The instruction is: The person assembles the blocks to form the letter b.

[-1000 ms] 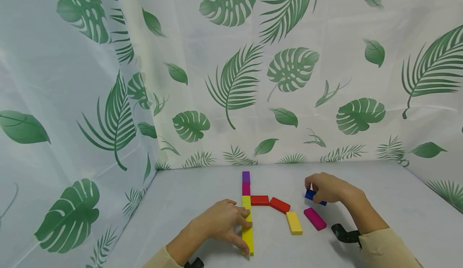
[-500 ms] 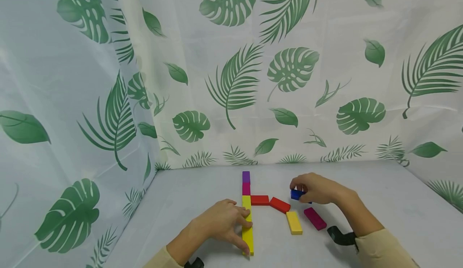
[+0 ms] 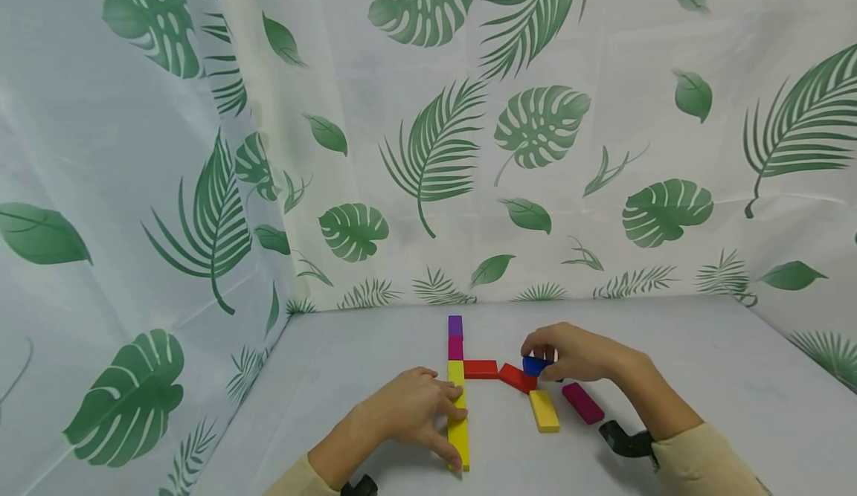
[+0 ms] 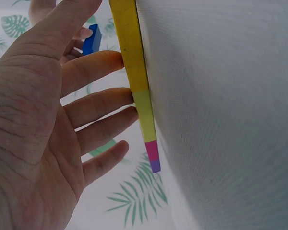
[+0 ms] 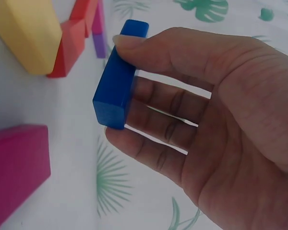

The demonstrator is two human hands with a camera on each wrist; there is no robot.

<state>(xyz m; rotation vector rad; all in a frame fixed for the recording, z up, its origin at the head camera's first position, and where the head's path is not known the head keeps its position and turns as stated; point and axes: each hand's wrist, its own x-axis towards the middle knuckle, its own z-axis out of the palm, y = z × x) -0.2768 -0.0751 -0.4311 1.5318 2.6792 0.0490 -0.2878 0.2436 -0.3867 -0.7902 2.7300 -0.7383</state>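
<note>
A straight line of blocks runs away from me: two yellow blocks [image 3: 458, 414], a magenta one [image 3: 455, 348], a purple one [image 3: 455, 326]. My left hand [image 3: 438, 410] lies flat with straight fingers [image 4: 98, 103] touching the left side of the yellow blocks [image 4: 134, 62]. My right hand [image 3: 545, 358] pinches a blue block [image 3: 533, 364] between thumb and fingers, just above the right end of a slanted red block [image 3: 517, 378]. The right wrist view shows the blue block [image 5: 117, 76] held on edge, clear of the table.
A second red block [image 3: 480, 369] lies flat against the line's right side. A loose yellow block [image 3: 544, 410] and a loose magenta block [image 3: 582, 403] lie near my right forearm. Leaf-print cloth walls close the grey table [image 3: 703, 362] at back and sides.
My right hand has carried the blue block leftward, from the table's right part to the slanted red block. The left hand has stayed on the yellow blocks.
</note>
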